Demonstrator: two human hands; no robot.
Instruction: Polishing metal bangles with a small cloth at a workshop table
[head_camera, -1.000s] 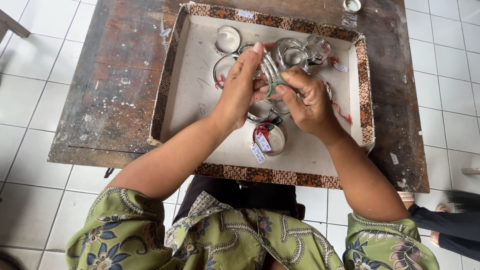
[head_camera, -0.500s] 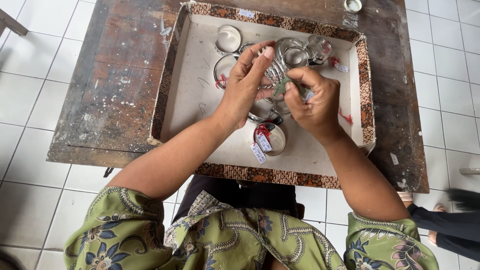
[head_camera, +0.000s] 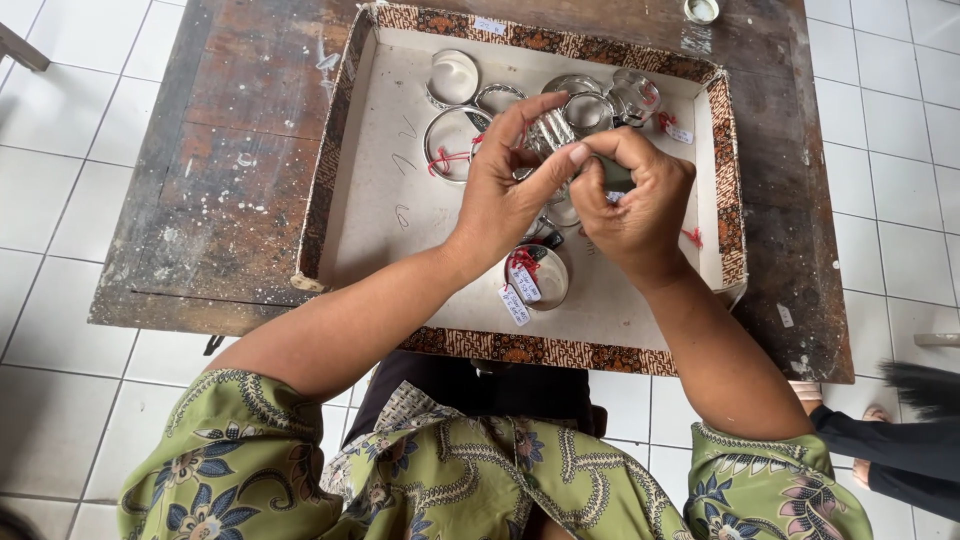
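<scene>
The left hand (head_camera: 505, 195) is curled, its thumb and forefinger reaching toward the other hand and pinching a silver bangle (head_camera: 550, 130) that pokes out between the fingertips. The right hand (head_camera: 635, 200) is closed into a loose fist right against it, knuckles up, fingers folded round something small and dark; what exactly it grips I cannot tell, since the fingers hide most of it. The two hands meet and touch above the middle of a shallow tray (head_camera: 400, 220), so the bangle they work on sits held in the air between them, above the tray's pale floor.

Just below the hands, nearer the person, lies a wide silver cuff (head_camera: 545, 275) with a red thread and small white paper tags (head_camera: 518, 298) tied to it. Beyond the left hand lie a thin ring bangle with a red thread (head_camera: 447, 145) and a broad cuff (head_camera: 452, 77) near the far wall. More silver bangles (head_camera: 610, 100) are bunched at the far right corner, just beyond the fingertips.

The tray has a patterned brown border and rests on a worn dark wooden table (head_camera: 230, 170) over a white tiled floor (head_camera: 60, 150). The person's sleeves are green with a floral print (head_camera: 250, 470).
</scene>
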